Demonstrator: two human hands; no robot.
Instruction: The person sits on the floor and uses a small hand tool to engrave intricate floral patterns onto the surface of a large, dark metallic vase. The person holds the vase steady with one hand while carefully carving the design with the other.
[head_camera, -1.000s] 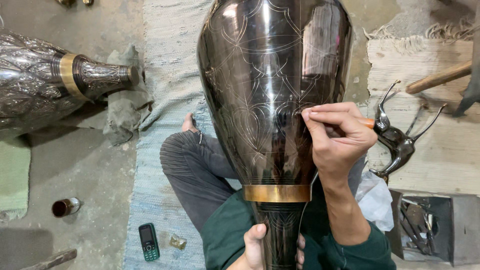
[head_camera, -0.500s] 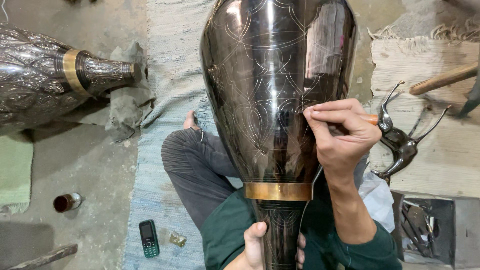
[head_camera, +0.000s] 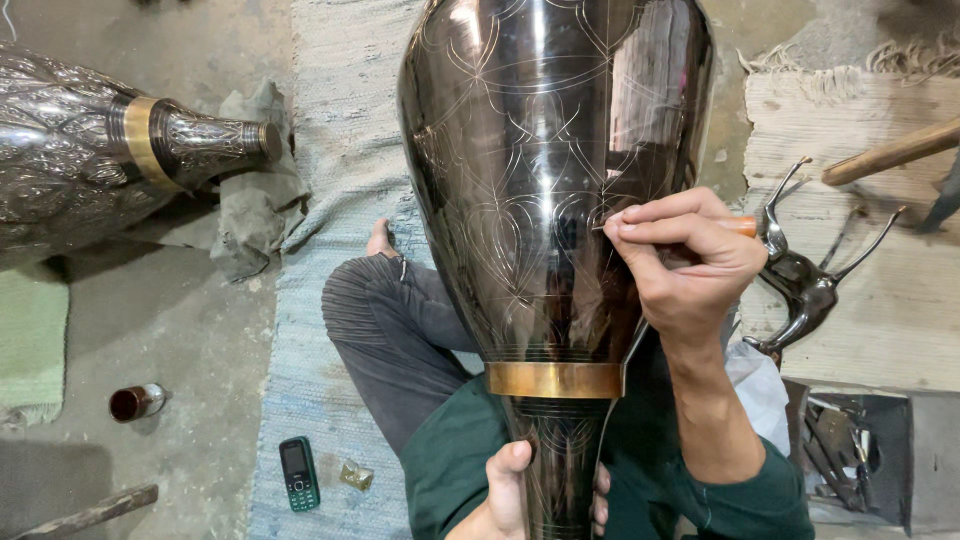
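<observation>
A tall dark metal vase (head_camera: 540, 170) with thin engraved line patterns and a brass band rests on my lap, its wide body pointing away from me. My left hand (head_camera: 515, 495) grips its narrow neck at the bottom of the view. My right hand (head_camera: 685, 265) is pinched on a thin engraving tool with an orange end (head_camera: 742, 226), its tip pressed against the vase's right side.
A second engraved vase (head_camera: 110, 165) lies on the floor at the left, on a grey cloth. A small metal deer figure (head_camera: 800, 285) stands on a wooden board to the right. A mobile phone (head_camera: 298, 473) and a small cup (head_camera: 135, 402) lie on the floor; a tool tray (head_camera: 850, 450) sits at lower right.
My right hand has shifted very slightly along the vase's side with the tool. The left hand keeps its hold on the neck.
</observation>
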